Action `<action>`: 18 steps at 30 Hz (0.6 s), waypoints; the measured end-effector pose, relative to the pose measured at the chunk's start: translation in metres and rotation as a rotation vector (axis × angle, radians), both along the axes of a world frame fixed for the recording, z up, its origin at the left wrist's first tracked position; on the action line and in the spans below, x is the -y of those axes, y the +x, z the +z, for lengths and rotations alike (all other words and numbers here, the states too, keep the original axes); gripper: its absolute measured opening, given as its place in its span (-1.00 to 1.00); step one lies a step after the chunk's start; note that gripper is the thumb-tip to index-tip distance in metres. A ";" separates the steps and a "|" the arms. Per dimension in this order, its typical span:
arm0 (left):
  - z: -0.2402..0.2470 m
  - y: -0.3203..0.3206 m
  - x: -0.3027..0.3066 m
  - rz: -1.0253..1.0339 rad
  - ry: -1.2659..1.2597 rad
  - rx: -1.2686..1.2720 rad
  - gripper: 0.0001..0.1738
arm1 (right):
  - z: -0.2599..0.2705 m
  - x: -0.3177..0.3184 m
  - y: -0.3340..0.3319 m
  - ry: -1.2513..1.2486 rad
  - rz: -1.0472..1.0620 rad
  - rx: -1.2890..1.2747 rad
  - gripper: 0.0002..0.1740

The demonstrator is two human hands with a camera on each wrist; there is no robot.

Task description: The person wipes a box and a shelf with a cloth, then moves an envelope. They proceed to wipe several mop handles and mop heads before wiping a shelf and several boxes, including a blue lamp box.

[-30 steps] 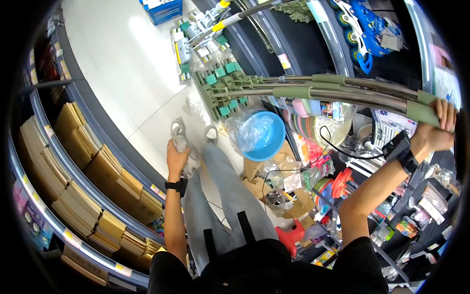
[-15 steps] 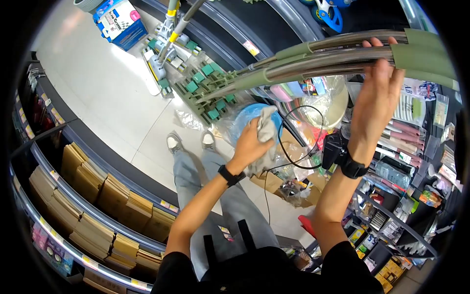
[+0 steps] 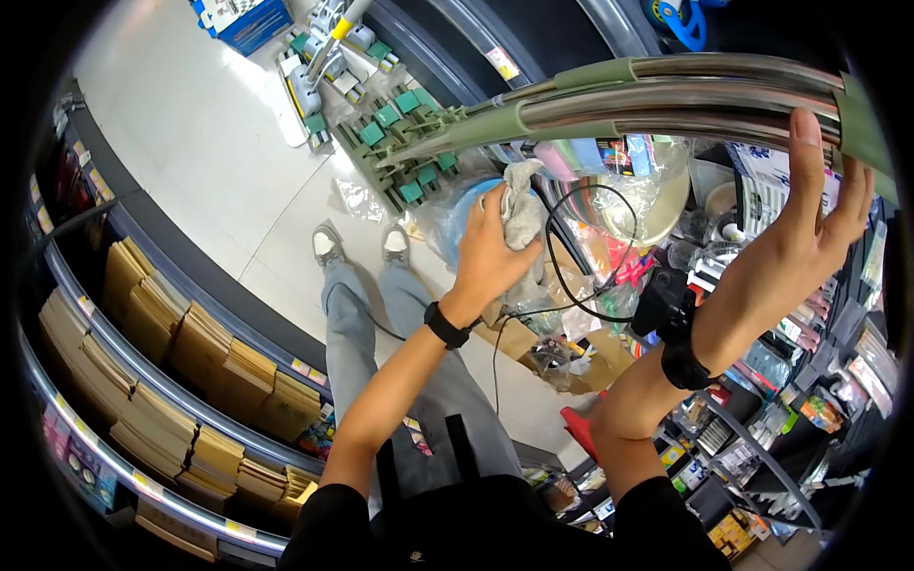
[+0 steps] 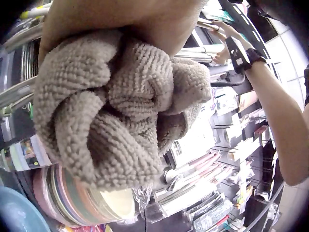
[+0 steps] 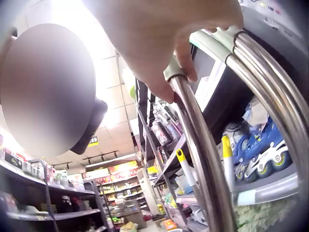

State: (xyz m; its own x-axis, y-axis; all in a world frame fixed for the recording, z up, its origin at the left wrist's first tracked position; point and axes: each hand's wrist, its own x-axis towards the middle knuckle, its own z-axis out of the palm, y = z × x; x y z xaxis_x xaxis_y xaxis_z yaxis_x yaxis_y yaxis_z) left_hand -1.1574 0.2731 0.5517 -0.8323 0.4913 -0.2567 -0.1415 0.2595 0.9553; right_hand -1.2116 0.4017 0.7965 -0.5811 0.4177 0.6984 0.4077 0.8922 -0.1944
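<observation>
Crumpled grey cloth (image 3: 524, 214) is gripped in the left hand (image 3: 490, 262), which is raised over the blue basin (image 3: 466, 214). The left wrist view has the bunched cloth (image 4: 120, 111) filling the middle, below part of the left hand (image 4: 125, 14). The right hand (image 3: 785, 238) touches several bent-looking metal poles (image 3: 724, 98) near their green sleeves, its fingers spread and fairly straight. Seen in the right wrist view, fingertips of the right hand (image 5: 154, 38) rest on a metal pole (image 5: 203, 150) beside its sleeve. The poles run down to green racks with teal pieces (image 3: 386, 114).
A shelf of brown paper stacks (image 3: 195, 333) curves along the left. Shelves of packaged goods (image 3: 762, 381) stand on the right. A black cable (image 3: 571, 295) loops between the arms. Cardboard (image 3: 595, 357) and a red object (image 3: 578, 428) lie low down. Blue skates (image 5: 270, 150) are beyond the poles.
The left hand has brought the cloth up from near the legs to over the basin. The right hand has loosened from its grip on the green sleeves, its fingers now spread against the poles.
</observation>
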 end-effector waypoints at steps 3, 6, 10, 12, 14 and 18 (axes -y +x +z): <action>-0.004 -0.001 0.009 0.002 0.002 0.000 -0.12 | -0.003 -0.001 0.002 0.121 -0.038 -0.027 -0.46; -0.013 -0.007 0.016 0.031 -0.023 0.019 -0.13 | 0.012 -0.006 0.009 0.034 0.096 0.224 -0.42; -0.015 -0.003 0.025 0.063 -0.011 0.025 -0.12 | 0.010 -0.003 0.009 0.404 -0.008 0.395 -0.38; -0.015 -0.003 0.032 0.060 -0.003 -0.006 -0.11 | 0.009 -0.007 0.010 0.467 -0.017 0.407 -0.50; -0.014 -0.003 0.040 0.049 -0.011 0.027 -0.11 | 0.006 -0.003 0.008 0.358 -0.062 0.333 -0.52; -0.006 -0.005 0.054 -0.009 -0.016 0.023 -0.11 | 0.000 0.008 -0.004 -0.147 0.142 0.008 -0.63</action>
State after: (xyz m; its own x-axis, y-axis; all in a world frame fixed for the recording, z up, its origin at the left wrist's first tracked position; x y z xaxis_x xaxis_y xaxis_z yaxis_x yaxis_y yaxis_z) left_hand -1.1622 0.2193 0.5461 -0.8217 0.4946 -0.2832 -0.1606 0.2757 0.9477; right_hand -1.2153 0.3938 0.7966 -0.6466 0.4283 0.6312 0.2817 0.9031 -0.3243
